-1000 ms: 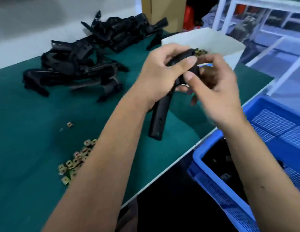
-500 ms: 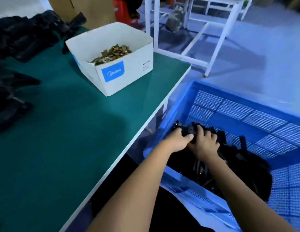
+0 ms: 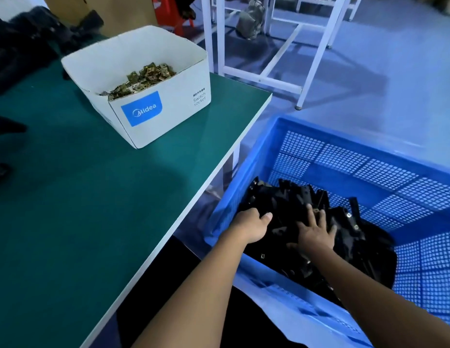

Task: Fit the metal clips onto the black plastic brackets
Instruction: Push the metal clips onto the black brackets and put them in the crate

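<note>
Both forearms are bare and extend forward and down from the lower edge of the head view, converging slightly toward the hands. Left forearm runs from lower centre up to the right; wrist roughly straight. Left hand (image 3: 251, 226) is seen from the back, knuckles up, thumb pointing right with its nail visible; the other fingers curl downward out of sight, so what they do cannot be told. Right forearm enters from the lower right corner and angles up to the left. Right hand (image 3: 315, 233) lies palm down, fingers straight and spread, thumb out to the left. The two hands are near each other, not touching.
</note>
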Demonstrator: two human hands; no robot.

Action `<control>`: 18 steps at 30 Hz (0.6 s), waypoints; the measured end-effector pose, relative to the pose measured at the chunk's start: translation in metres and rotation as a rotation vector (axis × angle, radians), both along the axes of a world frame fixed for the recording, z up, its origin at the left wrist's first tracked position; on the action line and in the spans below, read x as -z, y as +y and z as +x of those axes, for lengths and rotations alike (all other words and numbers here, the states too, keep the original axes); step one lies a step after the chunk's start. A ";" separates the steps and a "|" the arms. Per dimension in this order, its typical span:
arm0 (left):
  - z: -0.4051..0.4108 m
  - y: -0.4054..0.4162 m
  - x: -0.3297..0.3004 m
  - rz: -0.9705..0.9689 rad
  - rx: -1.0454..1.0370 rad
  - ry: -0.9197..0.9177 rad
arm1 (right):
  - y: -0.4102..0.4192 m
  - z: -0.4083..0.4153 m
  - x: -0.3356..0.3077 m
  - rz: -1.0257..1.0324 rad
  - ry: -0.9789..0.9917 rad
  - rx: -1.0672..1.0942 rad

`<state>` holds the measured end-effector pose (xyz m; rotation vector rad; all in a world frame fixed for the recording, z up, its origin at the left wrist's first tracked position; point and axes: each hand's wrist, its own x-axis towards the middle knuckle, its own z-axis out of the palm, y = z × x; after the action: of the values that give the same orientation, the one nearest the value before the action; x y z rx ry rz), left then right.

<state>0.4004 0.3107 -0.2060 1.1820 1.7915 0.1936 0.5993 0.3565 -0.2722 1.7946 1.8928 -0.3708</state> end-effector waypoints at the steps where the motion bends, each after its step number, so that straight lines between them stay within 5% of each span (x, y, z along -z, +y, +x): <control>1: 0.002 0.001 -0.001 0.004 0.002 0.002 | 0.005 0.005 -0.004 -0.029 -0.044 0.053; 4: 0.011 0.002 -0.002 0.036 0.023 0.021 | 0.014 0.000 -0.014 0.044 -0.010 0.199; 8: 0.020 0.000 -0.011 0.144 -0.018 -0.001 | 0.012 -0.046 -0.043 0.271 0.284 0.225; 11: 0.018 0.004 -0.044 0.394 -0.105 0.080 | 0.014 -0.087 -0.083 0.377 0.570 0.282; 18: -0.010 0.020 -0.184 0.978 -0.228 0.394 | 0.021 -0.141 -0.207 0.775 0.859 0.088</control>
<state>0.3904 0.3306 -0.0216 1.7527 2.2511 1.1349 0.4582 0.3773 -0.0654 2.4691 2.8245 -0.5498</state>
